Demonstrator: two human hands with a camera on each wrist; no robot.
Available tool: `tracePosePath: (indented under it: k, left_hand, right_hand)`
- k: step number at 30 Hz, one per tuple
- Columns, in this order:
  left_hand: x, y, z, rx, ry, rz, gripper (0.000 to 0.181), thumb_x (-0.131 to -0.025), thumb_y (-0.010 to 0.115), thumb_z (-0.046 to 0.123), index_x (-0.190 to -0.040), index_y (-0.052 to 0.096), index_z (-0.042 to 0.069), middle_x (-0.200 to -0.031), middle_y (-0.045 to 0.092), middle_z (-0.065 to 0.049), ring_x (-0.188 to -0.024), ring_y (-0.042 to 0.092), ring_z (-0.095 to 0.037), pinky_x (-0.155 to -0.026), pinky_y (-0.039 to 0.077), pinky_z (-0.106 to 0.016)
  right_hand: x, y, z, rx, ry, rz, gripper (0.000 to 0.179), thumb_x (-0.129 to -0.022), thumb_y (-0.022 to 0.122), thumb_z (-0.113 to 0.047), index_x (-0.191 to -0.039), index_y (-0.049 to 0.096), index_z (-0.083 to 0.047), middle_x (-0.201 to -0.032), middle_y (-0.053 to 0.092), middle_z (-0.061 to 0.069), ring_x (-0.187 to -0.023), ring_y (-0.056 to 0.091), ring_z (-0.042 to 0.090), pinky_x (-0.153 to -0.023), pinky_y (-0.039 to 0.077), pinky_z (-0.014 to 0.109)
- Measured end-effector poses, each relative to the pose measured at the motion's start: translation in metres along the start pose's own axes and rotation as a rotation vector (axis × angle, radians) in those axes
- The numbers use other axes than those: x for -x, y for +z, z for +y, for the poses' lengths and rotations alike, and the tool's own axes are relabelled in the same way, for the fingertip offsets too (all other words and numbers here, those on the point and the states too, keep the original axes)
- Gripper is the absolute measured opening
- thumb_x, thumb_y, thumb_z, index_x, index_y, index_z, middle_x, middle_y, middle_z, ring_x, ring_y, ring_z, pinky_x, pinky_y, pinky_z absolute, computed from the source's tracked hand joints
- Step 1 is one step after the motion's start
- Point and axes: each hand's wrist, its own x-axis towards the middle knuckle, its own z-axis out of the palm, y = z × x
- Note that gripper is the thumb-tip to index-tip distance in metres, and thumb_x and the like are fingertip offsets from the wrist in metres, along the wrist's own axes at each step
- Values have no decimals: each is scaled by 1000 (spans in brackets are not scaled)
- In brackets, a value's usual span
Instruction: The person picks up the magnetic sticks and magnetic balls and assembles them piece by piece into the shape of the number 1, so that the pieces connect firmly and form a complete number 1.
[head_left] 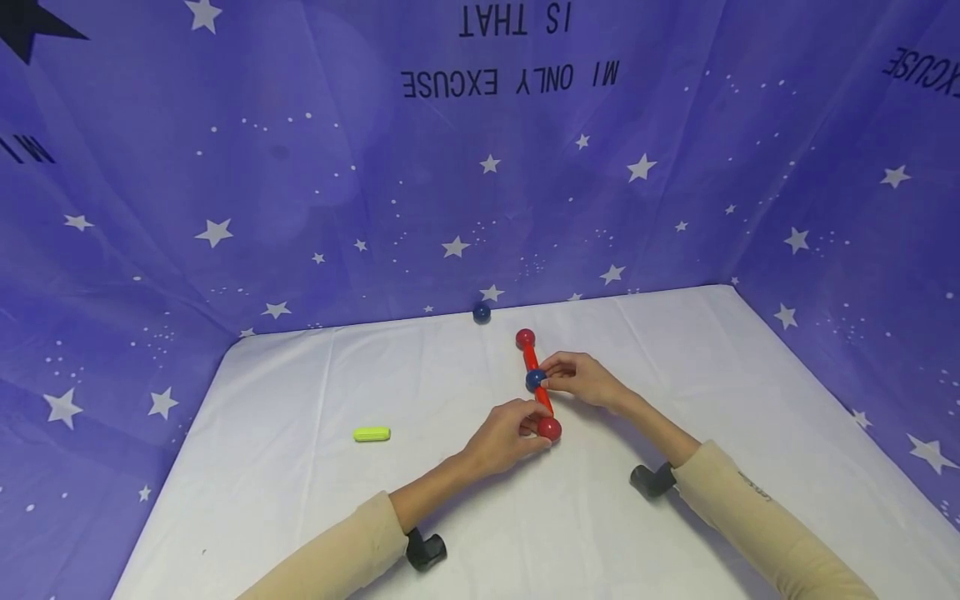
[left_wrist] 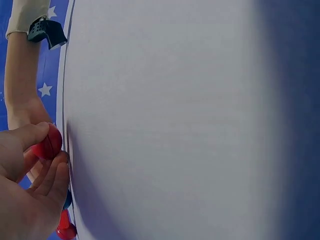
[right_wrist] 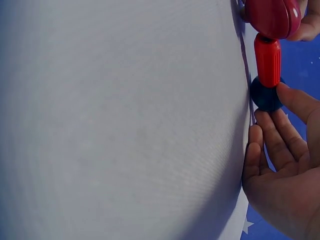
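Note:
Two red rods and several balls form one straight line on the white table. A blue ball (head_left: 536, 380) sits in the middle, with the far red rod (head_left: 531, 357) leading to a red ball (head_left: 525, 338). The near red rod (right_wrist: 268, 60) runs from the blue ball to another red ball (head_left: 550, 429). My left hand (head_left: 510, 435) grips this near red ball between thumb and fingers. My right hand (head_left: 587, 380) pinches the blue ball, its thumb and fingertips on it in the right wrist view.
A loose dark blue ball (head_left: 482, 313) lies at the table's back edge. To the left is a yellow-green rod (head_left: 372, 434) on the white tablecloth (head_left: 300, 500). A purple star-patterned curtain (head_left: 390, 192) stands behind and beside the table.

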Motion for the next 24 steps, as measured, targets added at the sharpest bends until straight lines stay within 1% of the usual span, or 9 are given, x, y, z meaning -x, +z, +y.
tracePosePath:
  k: [7,12,16,24]
  left_hand:
    - [-2,2,0,-22,-17,-8,32,-83,81,4,-112,68,3,-98,64,-3,-89,66,-11,-83,53,-20]
    - [-4,4,0,-43,-14,-4,32,-82,82,4,-111,68,3,-97,64,-3,-88,65,-11,-83,54,-23]
    - [-5,4,1,-56,-24,-7,31,-82,82,4,-109,68,4,-96,63,-3,-88,64,-12,-82,53,-24]
    - [-6,4,5,-70,-27,-7,29,-81,83,5,-105,68,5,-93,60,-3,-89,62,-19,-79,52,-24]
  right_hand:
    - [0,0,2,-1,2,3,23,-93,71,-13,-114,69,-3,-100,70,8,-96,64,23,-88,52,35]
    - [0,0,2,5,-3,0,22,-93,70,-11,-114,69,-3,-100,70,7,-96,64,23,-88,52,35]
    - [0,-1,2,8,-3,0,22,-94,70,-11,-114,68,-3,-100,70,7,-96,64,23,-88,52,35]
    - [0,-1,2,11,5,2,21,-94,70,-10,-114,69,-4,-101,70,6,-97,64,23,-89,52,35]
